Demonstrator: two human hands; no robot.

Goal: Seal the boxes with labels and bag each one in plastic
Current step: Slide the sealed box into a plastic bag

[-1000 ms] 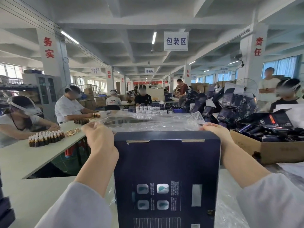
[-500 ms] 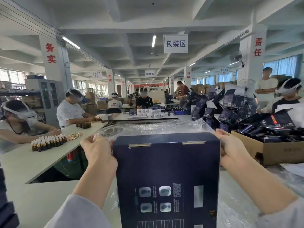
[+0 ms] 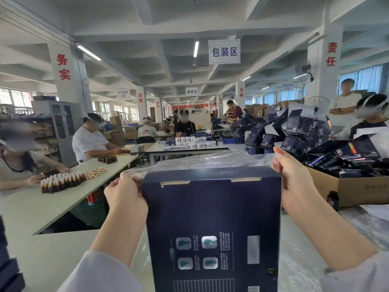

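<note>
Bag [image 3: 210, 161] is pinched by left hand [image 3: 126, 197], right hand [image 3: 294, 173].

Centre foreground: the box [image 3: 210, 218] stands upright, with the left hand [image 3: 124, 194] at its upper left corner and the right hand [image 3: 292, 175] at its upper right, each gripping the plastic bag [image 3: 200, 160] stretched between them just behind the box's top edge. Right of the box, behind the right hand, sits an open carton [image 3: 357, 190] filled with packages. On the left, a long table [image 3: 31, 207] carries rows of small bottles [image 3: 61, 182], and a farther table behind the bag bears jars [image 3: 195, 143].
</note>
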